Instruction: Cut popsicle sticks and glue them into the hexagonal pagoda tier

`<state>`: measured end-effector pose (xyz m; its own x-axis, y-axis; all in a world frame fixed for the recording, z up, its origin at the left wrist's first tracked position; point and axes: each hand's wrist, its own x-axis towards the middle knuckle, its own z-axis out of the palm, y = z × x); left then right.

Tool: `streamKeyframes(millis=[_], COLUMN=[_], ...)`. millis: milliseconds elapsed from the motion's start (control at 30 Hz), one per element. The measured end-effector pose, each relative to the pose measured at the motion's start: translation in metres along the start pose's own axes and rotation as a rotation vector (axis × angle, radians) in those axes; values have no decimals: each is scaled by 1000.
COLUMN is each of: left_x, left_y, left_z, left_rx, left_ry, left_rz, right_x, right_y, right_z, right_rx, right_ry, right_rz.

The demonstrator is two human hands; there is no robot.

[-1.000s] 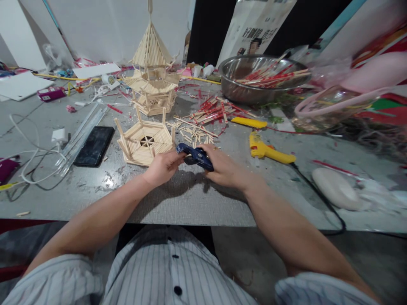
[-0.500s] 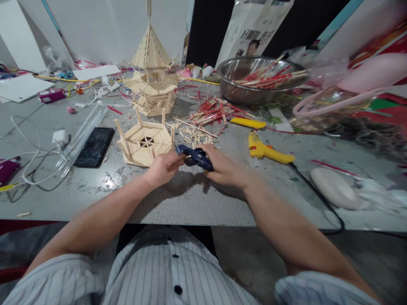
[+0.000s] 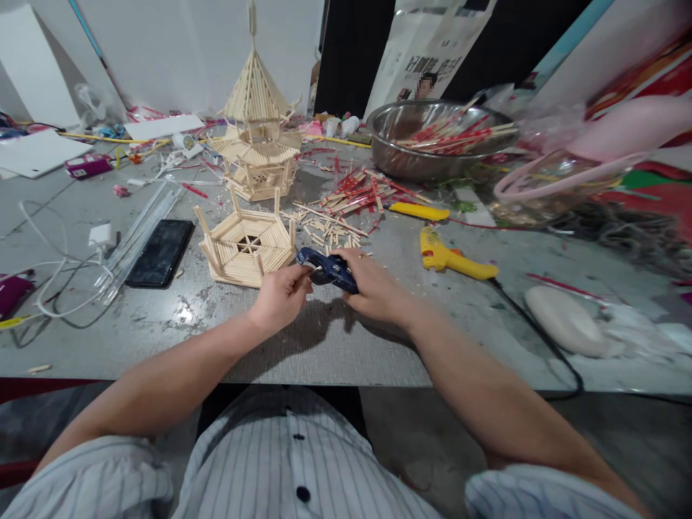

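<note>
My right hand (image 3: 373, 285) is wrapped round a dark blue hand tool (image 3: 336, 271) in front of me. At the tool's left end, my left hand (image 3: 282, 294) pinches a small pale stick (image 3: 310, 266), mostly hidden by the fingers. Just behind my left hand sits a hexagonal wooden stick base (image 3: 275, 238) with short upright posts. Beyond it rises a pagoda model (image 3: 254, 86) of the same sticks. Short cut stick pieces (image 3: 329, 229) lie to the right of the base.
A yellow glue gun (image 3: 454, 261) and a yellow cutter (image 3: 419, 211) lie to the right. Behind them stands a steel bowl (image 3: 397, 162) with red-wrapped sticks. On the left are a black phone (image 3: 161, 252), a white charger (image 3: 102, 236) and cables.
My left hand has shifted very slightly, and its fingers are curled closer together at the tool. The whole view has moved a little; the tool remains in my right hand.
</note>
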<state>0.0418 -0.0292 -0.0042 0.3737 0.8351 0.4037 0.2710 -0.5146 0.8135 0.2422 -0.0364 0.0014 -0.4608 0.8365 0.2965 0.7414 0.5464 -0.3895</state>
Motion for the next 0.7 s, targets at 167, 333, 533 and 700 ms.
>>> streamKeyframes(millis=[167,333,533,700], left_x=[6,11,11,8], left_y=[4,7,8,4], left_z=[-9,-14,-12,-14], left_rx=[-118,-296,-311,85], left_ry=[-143,-259,-246,-83], left_rz=[-20,-169,-178,201], right_x=[-1,-1,-1,0], right_y=[3,7,3,-1], right_z=[-3,-3,-5,-5], right_rx=[41,71,73,76], right_ry=[-43,-66,-65,-59], right_rz=[-37,-62,-25,-13])
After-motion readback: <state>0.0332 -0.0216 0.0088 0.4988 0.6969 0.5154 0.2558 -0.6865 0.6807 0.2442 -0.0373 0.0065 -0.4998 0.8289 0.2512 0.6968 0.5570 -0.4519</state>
